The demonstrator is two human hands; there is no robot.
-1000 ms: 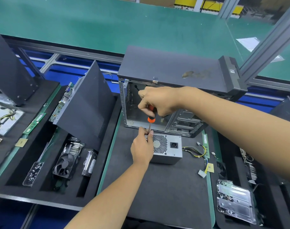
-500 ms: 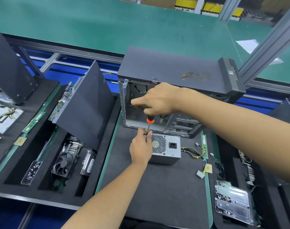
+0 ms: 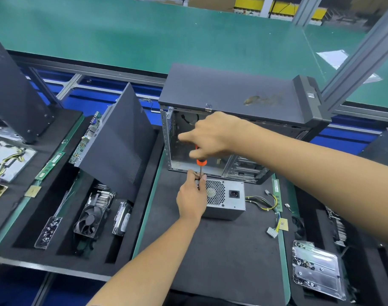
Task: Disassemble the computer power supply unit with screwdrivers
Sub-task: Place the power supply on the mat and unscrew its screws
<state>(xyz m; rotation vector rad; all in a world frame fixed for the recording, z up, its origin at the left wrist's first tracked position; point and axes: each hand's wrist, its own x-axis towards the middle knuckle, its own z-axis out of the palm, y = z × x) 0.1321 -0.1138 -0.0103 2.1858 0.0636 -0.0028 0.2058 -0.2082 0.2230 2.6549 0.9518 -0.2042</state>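
A grey metal power supply unit [image 3: 227, 200] with a mesh fan grille and a black socket lies on the black foam mat [image 3: 221, 257]. Its yellow and black cable bundle [image 3: 267, 203] trails to the right. A screwdriver [image 3: 200, 164] with an orange and black handle stands upright over the unit's top left corner. My right hand [image 3: 210, 135] holds the handle from above, index finger stretched out to the left. My left hand [image 3: 192, 196] rests on the unit's left end and pinches the screwdriver's shaft near the tip. The screw itself is hidden by my fingers.
An open computer case [image 3: 233, 120] stands right behind the unit. A leaning side panel [image 3: 118, 142], a cooler fan [image 3: 90, 219], a drive [image 3: 122, 217] and a screw tray [image 3: 48, 231] sit in the left foam tray. A clear plastic tray [image 3: 316, 272] lies at the right.
My right hand has turned on the screwdriver handle, its fingers uncurling and the index finger swinging out to the left. My left hand stays pinched on the shaft at the unit's corner.
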